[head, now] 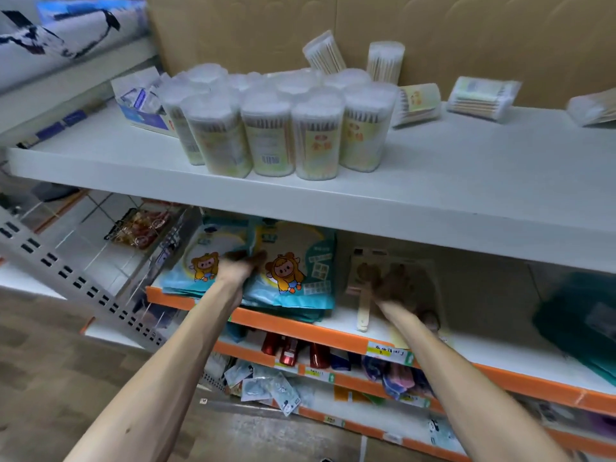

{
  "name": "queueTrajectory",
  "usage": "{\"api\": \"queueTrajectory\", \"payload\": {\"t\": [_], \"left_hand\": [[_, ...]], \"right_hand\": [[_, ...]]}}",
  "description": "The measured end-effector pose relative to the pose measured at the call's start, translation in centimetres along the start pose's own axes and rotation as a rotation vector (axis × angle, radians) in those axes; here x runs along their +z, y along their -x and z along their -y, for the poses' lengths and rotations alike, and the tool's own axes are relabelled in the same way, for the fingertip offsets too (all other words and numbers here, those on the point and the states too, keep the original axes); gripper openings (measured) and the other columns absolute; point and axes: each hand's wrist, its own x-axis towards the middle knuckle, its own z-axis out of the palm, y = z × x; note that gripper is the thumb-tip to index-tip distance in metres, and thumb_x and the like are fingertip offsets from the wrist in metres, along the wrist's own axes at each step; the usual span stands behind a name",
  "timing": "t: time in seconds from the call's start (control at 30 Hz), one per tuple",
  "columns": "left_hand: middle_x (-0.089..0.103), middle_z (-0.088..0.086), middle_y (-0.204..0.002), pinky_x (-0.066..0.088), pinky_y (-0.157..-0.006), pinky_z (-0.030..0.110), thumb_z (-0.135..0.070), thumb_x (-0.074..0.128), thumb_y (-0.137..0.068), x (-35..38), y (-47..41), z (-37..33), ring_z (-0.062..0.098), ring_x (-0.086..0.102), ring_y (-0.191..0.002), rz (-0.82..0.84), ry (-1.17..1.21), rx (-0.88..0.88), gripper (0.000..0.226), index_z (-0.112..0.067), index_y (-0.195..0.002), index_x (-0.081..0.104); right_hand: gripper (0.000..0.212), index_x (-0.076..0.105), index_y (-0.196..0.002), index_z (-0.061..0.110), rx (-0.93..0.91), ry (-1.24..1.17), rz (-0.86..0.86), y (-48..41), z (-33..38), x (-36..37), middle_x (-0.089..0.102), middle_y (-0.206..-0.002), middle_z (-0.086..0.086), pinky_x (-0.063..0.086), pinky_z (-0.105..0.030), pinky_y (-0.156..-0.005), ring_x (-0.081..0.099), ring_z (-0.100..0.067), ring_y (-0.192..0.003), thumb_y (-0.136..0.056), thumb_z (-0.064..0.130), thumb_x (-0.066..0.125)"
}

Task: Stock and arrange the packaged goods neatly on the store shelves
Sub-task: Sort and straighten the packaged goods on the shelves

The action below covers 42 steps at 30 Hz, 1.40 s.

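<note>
Left hand (237,268) is down on the stack of blue cartoon packs (296,278) on the orange-edged shelf (283,323). Right hand (396,288) is apart from it at its 3 o'clock, on a clear pack with a wooden handle (363,308). It's too blurry and dark to tell if either is gripping or just resting. Cotton swab tubs (266,135) stand bunched on the white top shelf (433,168) at 12 o'clock.
</note>
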Motion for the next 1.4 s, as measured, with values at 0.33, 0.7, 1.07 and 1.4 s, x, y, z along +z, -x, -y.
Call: {"api": "queueTrajectory", "payload": {"t": [0.33, 0.7, 1.07, 1.4], "left_hand": [[0.068, 0.010, -0.084, 0.056, -0.061, 0.029, -0.005, 0.074, -0.081, -0.7, 0.0, -1.7, 0.021, 0.063, -0.069, 0.035, -0.028, 0.007, 0.016, -0.009, -0.092, 0.063], [0.068, 0.017, -0.094, 0.057, -0.075, 0.040, -0.005, 0.075, -0.080, -2.1, -1.9, -0.8, 0.029, 0.064, -0.081, 0.049, -0.034, -0.022, 0.034, 0.004, -0.110, 0.063], [0.066, 0.022, -0.111, 0.053, -0.084, 0.039, -0.003, 0.076, -0.078, -13.4, -7.2, -2.2, 0.030, 0.064, -0.089, -0.119, -0.074, 0.016, 0.043, 0.006, -0.117, 0.061], [0.059, 0.007, -0.080, 0.052, -0.088, 0.046, -0.005, 0.070, -0.084, -17.5, -12.3, -1.2, 0.026, 0.059, -0.082, 0.009, -0.113, -0.084, 0.016, -0.008, -0.095, 0.059]], "right_hand": [[0.052, 0.056, -0.123, -0.003, -0.108, 0.150, -0.381, -6.0, -0.5, 2.7, 0.056, -0.125, -0.028, 0.039, -0.053, -0.100, 0.051, -0.043, -0.118, -0.094, 0.037, 0.040], [0.050, 0.038, -0.146, 0.008, -0.035, 0.114, -0.018, 1.0, 1.9, 0.5, 0.038, -0.150, -0.016, 0.031, -0.037, -0.112, 0.039, -0.030, -0.136, -0.104, 0.036, 0.035], [0.056, 0.044, -0.132, 0.007, -0.173, 0.283, -0.440, 1.8, 4.9, 4.5, 0.056, -0.126, -0.023, 0.043, -0.054, -0.099, 0.052, -0.042, -0.117, -0.091, 0.045, 0.039], [0.050, 0.033, -0.146, 0.002, -0.109, 0.613, -0.468, 7.9, 9.7, 8.8, 0.068, -0.096, -0.020, 0.042, -0.030, -0.063, 0.063, -0.031, -0.076, -0.101, 0.022, 0.041]]}}
